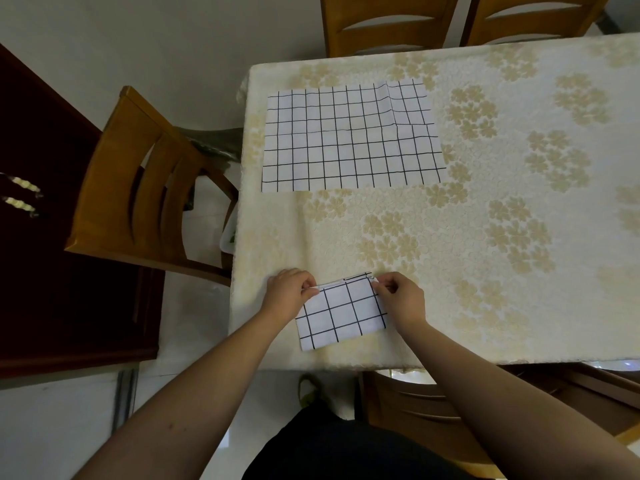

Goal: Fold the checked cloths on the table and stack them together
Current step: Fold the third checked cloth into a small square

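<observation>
Pinching folded checked cloth (343,315) far corners: left hand (289,292), right hand (401,297); flat rectangular cloth (349,136) beyond.

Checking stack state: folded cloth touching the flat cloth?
Apart. Head view shows bare tablecloth between the folded cloth and the flat cloth.

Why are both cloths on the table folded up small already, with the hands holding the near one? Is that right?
Not quite. Only the near cloth is folded small; the far cloth lies spread flat, as the head view shows. The left hand and right hand do hold the near one.
</observation>
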Action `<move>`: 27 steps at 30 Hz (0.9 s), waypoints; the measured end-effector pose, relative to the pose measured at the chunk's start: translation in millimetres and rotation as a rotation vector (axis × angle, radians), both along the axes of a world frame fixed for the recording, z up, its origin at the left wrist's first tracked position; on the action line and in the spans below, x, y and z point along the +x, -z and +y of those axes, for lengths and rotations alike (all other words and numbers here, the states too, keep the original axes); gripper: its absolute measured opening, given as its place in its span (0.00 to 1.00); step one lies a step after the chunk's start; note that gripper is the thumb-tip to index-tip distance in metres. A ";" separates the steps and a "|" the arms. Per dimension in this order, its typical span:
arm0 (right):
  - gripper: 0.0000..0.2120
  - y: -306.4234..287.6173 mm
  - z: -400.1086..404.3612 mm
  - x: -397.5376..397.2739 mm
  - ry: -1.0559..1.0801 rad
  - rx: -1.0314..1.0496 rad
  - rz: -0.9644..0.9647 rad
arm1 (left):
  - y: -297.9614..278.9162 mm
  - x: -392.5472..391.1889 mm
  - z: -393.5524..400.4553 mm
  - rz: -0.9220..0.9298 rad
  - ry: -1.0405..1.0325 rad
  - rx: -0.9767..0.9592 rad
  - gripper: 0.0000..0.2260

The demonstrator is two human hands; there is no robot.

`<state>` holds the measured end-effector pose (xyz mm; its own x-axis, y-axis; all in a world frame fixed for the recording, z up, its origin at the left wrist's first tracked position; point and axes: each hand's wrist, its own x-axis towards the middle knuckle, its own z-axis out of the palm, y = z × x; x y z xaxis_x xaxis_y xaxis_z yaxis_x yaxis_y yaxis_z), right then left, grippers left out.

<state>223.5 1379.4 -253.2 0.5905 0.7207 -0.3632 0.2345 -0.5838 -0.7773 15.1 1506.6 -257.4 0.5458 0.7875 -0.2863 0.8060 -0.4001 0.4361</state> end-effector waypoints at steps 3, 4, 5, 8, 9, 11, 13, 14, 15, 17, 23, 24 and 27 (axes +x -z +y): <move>0.10 5.8 -0.5 2.0 -0.031 0.001 -0.074 | -0.2 -0.8 -3.6 0.029 0.000 0.029 0.08; 0.13 7.7 -1.5 2.5 -0.037 0.008 -0.126 | 1.0 -2.7 -6.1 0.008 -0.011 0.059 0.08; 0.15 9.3 -3.5 2.6 -0.050 0.017 -0.202 | 2.1 -4.6 -9.7 -0.022 -0.017 0.105 0.09; 0.18 10.7 -14.5 -2.4 -0.234 0.145 -0.483 | 1.1 -5.7 -29.7 -0.099 0.039 0.248 0.12; 0.19 11.8 -19.5 -5.8 -0.341 0.198 -0.559 | -0.2 -3.9 -39.7 -0.115 0.081 0.287 0.13; 0.22 19.2 -30.1 -16.4 -0.555 0.268 -0.696 | -0.2 -1.1 -61.6 -0.116 0.137 0.326 0.17; 0.22 30.3 -38.7 -26.8 -0.720 0.271 -0.776 | 4.4 -0.4 -82.7 -0.071 0.171 0.295 0.19; 0.23 35.1 -41.2 -30.2 -0.778 0.236 -0.794 | 9.2 -1.0 -91.3 -0.025 0.190 0.266 0.21; 0.24 39.0 -42.4 -32.2 -0.822 0.186 -0.804 | 13.5 -2.0 -98.2 0.032 0.205 0.231 0.22; 0.25 42.0 -42.1 -32.2 -0.870 0.079 -0.801 | 21.1 -6.0 -106.9 0.146 0.231 0.175 0.25; 0.31 36.9 -35.0 -14.0 -0.841 -0.199 -0.776 | 25.1 -19.4 -98.1 0.254 0.263 0.139 0.28; 0.31 35.6 -35.5 -8.6 -0.802 -0.227 -0.769 | 23.7 -20.8 -94.4 0.256 0.242 0.127 0.28; 0.32 33.8 -38.9 6.3 -0.719 -0.289 -0.747 | 21.4 -28.3 -81.0 0.275 0.149 0.103 0.29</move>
<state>229.7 1340.5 -287.0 0.2052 0.9320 -0.2988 0.9545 -0.2581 -0.1494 -13.2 1425.7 -278.9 0.5708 0.7372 -0.3615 0.8171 -0.5534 0.1617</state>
